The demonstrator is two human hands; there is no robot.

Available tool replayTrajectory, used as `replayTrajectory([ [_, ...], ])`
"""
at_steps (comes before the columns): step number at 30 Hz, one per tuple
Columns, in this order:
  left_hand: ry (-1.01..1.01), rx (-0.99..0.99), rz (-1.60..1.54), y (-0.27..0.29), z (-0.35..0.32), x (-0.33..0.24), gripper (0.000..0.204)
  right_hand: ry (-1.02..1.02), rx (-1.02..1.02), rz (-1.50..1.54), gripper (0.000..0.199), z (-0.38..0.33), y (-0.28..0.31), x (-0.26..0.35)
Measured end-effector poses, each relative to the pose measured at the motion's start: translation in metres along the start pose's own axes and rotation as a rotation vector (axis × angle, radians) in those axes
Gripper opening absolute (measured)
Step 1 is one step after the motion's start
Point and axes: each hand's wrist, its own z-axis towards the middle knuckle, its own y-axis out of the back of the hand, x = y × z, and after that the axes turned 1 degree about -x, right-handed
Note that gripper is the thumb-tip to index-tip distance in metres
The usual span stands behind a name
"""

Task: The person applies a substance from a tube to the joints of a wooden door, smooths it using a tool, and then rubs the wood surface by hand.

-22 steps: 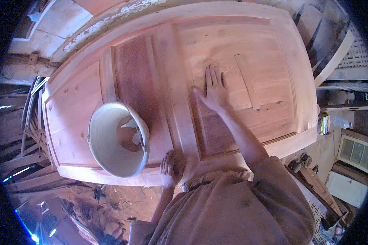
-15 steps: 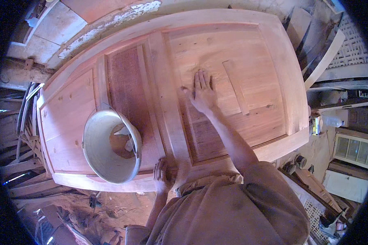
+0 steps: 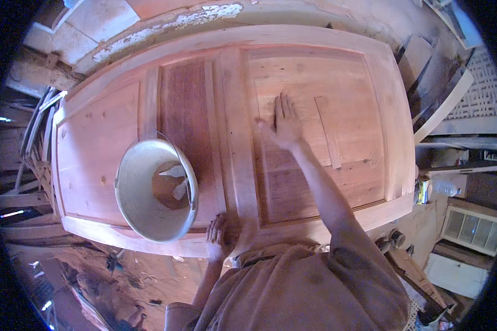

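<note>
My right hand [image 3: 287, 126] lies flat on the pale right panel [image 3: 309, 71] of a large wooden door, its fingers stretched out and the thumb apart. Nothing shows in it, though its palm side is hidden. A thin straight wooden strip [image 3: 328, 132] lies on the panel just right of it. My left hand [image 3: 216, 238] rests on the door's near rail, fingers slightly bent and dark shadow beside them; I see nothing held. Left of that hand, a pale bucket [image 3: 128, 190] with a wire handle stands on the door, reddish-brown matter and light pieces at its bottom.
Wooden slats [image 3: 36, 127] are stacked at the left. Boards and a curved pale strip [image 3: 447, 107] lean beyond the right end. A clear plastic bottle [image 3: 446, 188] and a paned frame [image 3: 472, 223] are farther right. Reddish dust covers the ground [image 3: 149, 276] in front.
The view has shifted slightly, so the door and bucket sit a little differently. My right hand remains flat on the panel near the strip; my left hand stays on the near rail.
</note>
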Motion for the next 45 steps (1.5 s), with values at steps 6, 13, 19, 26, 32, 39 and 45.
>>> replayTrajectory([
  [6,0.058,0.035,0.002,0.015,0.011,-0.019,0.058,0.031,0.101,-0.052,0.106,-0.059,0.031,0.027],
  [13,0.037,0.012,-0.005,0.006,0.008,-0.014,0.058,0.022,0.041,-0.099,0.104,-0.045,0.011,0.028],
  [19,0.027,0.013,0.045,0.002,0.003,-0.009,0.056,0.048,0.12,-0.101,0.099,-0.051,0.019,0.021],
  [26,-0.007,0.014,0.023,0.003,0.006,-0.008,0.059,-0.19,0.055,-0.102,0.097,-0.015,0.028,0.011],
  [32,-0.022,-0.004,0.023,0.003,0.005,-0.007,0.057,-0.004,0.123,-0.082,0.097,-0.049,0.022,0.016],
  [39,0.008,0.041,0.031,0.006,0.011,-0.015,0.048,0.096,0.254,-0.187,0.101,-0.055,0.022,0.049],
  [45,0.031,0.01,0.046,0.005,0.01,-0.017,0.049,0.023,0.2,-0.156,0.099,-0.049,0.03,0.035],
])
